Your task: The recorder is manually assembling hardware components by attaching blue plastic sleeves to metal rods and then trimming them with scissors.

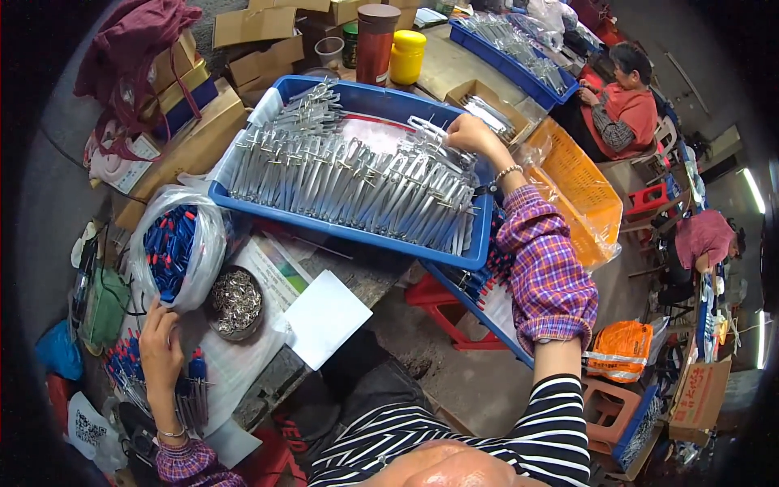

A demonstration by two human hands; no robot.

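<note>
A blue tray (349,231) in front of me holds rows of long, slim silver metal pieces (349,174), packed upright side by side. At the tray's far right corner my right hand (479,140) is closed, its fingers pinching a slotted silver metal piece (428,128). My left hand (162,349) is at the lower left, fingers loosely bent and apart, with nothing visible in them. Just beyond its fingertips a clear plastic bag (213,252) stands full of blue handles with red tips (170,247). Beside it is a round bowl of small metal bits (235,302).
More blue-and-red handled tools (195,390) lie around my left wrist. White paper (326,318) lies at the bench edge. An orange basket (572,174) stands right of the tray. Beyond are a red-brown flask (376,45), a yellow jar (407,57) and a seated co-worker (625,114).
</note>
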